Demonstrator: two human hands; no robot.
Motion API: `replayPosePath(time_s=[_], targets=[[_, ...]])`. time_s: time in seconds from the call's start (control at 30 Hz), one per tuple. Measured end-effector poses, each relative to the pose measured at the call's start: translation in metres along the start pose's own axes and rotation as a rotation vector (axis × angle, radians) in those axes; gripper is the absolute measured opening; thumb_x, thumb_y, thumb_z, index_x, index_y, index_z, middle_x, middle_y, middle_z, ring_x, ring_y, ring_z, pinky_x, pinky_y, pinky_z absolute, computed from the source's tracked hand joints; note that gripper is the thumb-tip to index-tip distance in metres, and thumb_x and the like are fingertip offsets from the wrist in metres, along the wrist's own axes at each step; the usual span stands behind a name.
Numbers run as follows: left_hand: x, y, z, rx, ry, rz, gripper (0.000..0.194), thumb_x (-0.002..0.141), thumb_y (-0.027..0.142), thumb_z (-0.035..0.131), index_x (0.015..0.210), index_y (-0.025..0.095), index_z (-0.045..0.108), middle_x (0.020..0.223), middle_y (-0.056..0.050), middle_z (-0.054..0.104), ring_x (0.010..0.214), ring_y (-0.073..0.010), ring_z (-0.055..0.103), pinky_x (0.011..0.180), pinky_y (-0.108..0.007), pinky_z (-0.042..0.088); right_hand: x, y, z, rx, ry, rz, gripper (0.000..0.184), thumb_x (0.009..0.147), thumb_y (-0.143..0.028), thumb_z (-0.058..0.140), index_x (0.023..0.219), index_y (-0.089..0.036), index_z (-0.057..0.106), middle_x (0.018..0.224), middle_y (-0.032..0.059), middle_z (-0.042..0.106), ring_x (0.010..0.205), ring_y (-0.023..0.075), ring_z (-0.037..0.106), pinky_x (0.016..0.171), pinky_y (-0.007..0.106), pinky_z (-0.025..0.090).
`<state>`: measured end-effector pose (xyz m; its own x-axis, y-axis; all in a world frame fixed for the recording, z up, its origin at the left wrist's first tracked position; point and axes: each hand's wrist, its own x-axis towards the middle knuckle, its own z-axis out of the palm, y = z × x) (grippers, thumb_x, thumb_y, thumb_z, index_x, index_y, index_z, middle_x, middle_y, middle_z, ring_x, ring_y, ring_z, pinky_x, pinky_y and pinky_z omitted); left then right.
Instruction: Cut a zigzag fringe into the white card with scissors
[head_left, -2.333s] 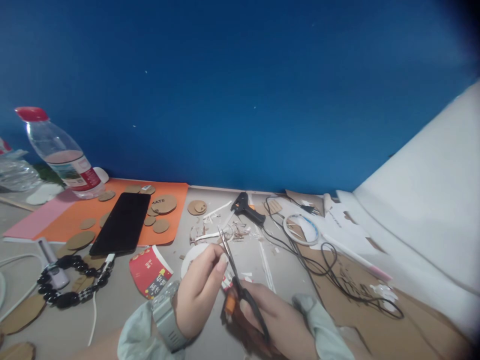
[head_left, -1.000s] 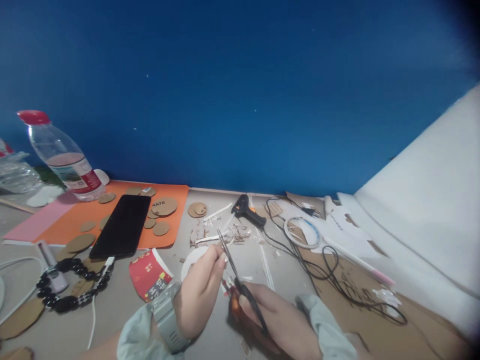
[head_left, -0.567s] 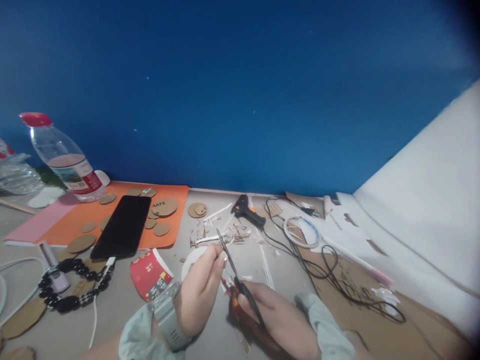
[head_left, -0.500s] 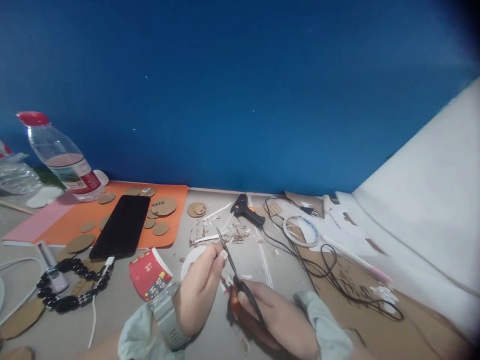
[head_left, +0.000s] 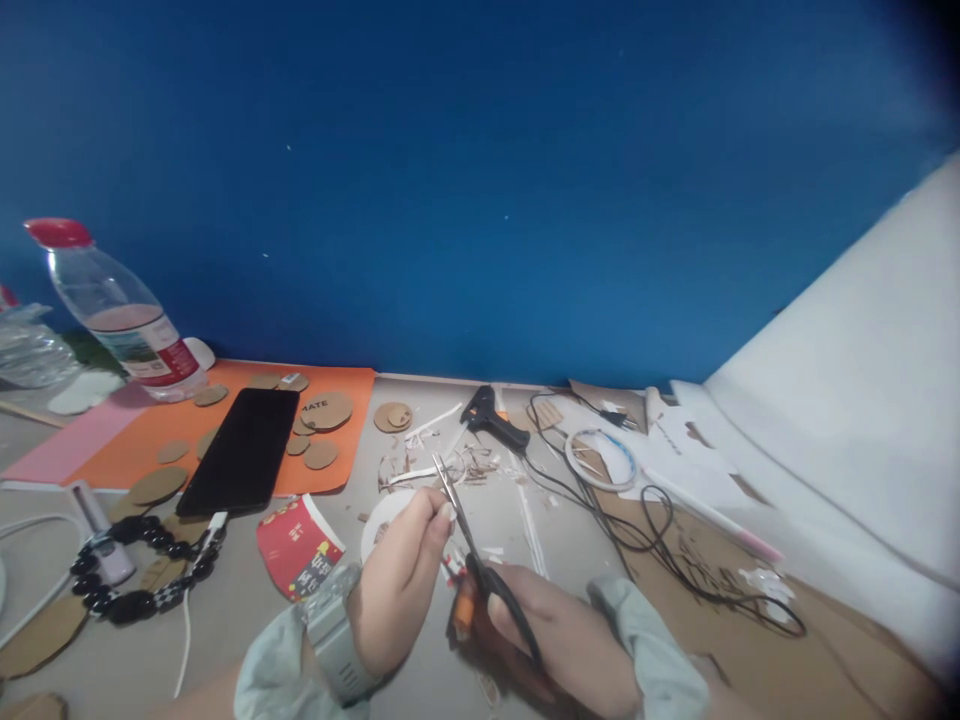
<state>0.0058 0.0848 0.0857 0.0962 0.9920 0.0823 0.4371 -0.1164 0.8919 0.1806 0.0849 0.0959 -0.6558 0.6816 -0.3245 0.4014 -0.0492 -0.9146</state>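
Observation:
My right hand (head_left: 555, 635) is closed around the black handles of a pair of scissors (head_left: 454, 500). The metal blades point up and to the left. Just left of the blades, my left hand (head_left: 405, 570) is pinched shut, its fingertips touching or very near them. Whatever it holds is hidden by the fingers. Partly behind the left hand lies a white disc (head_left: 377, 524). An orange object (head_left: 464, 612), its kind unclear, shows below the scissors on the table. Left of my left wrist lies a red printed paper-cup piece (head_left: 294, 545).
A black glue gun (head_left: 495, 420) lies beyond my hands among paper scraps (head_left: 480, 462). Its black cable (head_left: 637, 545) loops over cardboard (head_left: 720, 620) on the right, near a tape roll (head_left: 600, 460). Leftward are a phone (head_left: 241, 450), cardboard discs (head_left: 328, 410), a beaded bracelet (head_left: 124, 607) and a bottle (head_left: 142, 345).
The scissors' handles have tilted slightly down and to the right, and the blades look a little further apart. More of the orange object shows. My left hand has barely moved.

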Motion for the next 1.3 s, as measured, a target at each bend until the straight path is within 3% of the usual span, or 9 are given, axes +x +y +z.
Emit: replayPosePath(time_s=[0.57,0.87,0.93,1.1,1.2,1.3], targets=[[0.0,-0.002,0.001,-0.031,-0.003,-0.016,0.026,0.095,0.035,0.028,0.08,0.022,0.044,0.077,-0.002,0.056,0.082,-0.0196,0.055,0.08,-0.034,0.041,0.001,-0.008,0.005,0.186,0.107,-0.044,0.053,0.08,-0.07,0.043,0.074,-0.018,0.052,0.063,-0.0031,0.041,0.056,0.0114,0.037,0.052,0.023,0.034],[0.0,-0.004,0.001,-0.109,0.018,0.015,0.026,0.096,0.035,0.03,0.082,0.022,0.049,0.075,0.0,0.054,0.072,-0.0155,0.052,0.072,-0.028,0.041,0.007,0.004,0.012,0.387,0.064,0.028,0.048,0.081,-0.064,0.05,0.079,-0.016,0.052,0.047,-0.0106,0.033,0.032,0.0032,0.021,0.03,0.019,0.011],[-0.001,-0.003,0.001,-0.087,0.019,0.007,0.026,0.096,0.035,0.03,0.081,0.022,0.048,0.072,0.001,0.052,0.071,-0.0155,0.051,0.07,-0.027,0.041,0.008,0.005,0.013,0.42,0.11,-0.016,0.047,0.079,-0.063,0.054,0.076,-0.016,0.051,0.047,-0.0108,0.033,0.034,0.003,0.022,0.032,0.018,0.014],[-0.003,-0.001,-0.002,-0.001,-0.088,0.06,0.025,0.095,0.034,0.031,0.082,0.023,0.048,0.071,0.002,0.051,0.069,-0.0156,0.05,0.069,-0.027,0.041,0.006,0.0,0.009,0.37,0.424,-0.069,0.036,0.076,-0.05,0.065,0.085,-0.017,0.053,0.067,-0.003,0.05,0.059,0.0111,0.048,0.055,0.022,0.042],[-0.006,0.0,-0.002,0.023,-0.167,0.093,0.022,0.094,0.031,0.031,0.086,0.023,0.05,0.074,0.001,0.053,0.071,-0.0157,0.052,0.069,-0.026,0.041,0.006,-0.001,0.007,0.325,0.535,-0.037,0.033,0.078,-0.048,0.062,0.092,-0.019,0.053,0.066,-0.0035,0.051,0.059,0.0133,0.051,0.056,0.025,0.044],[-0.008,0.0,0.0,0.046,-0.226,0.095,0.02,0.093,0.028,0.033,0.087,0.022,0.051,0.078,0.0,0.057,0.074,-0.0167,0.054,0.069,-0.027,0.041,0.006,0.0,0.006,0.302,0.556,-0.025,0.027,0.08,-0.042,0.062,0.089,-0.019,0.054,0.067,-0.0036,0.052,0.06,0.0127,0.051,0.059,0.025,0.044]])
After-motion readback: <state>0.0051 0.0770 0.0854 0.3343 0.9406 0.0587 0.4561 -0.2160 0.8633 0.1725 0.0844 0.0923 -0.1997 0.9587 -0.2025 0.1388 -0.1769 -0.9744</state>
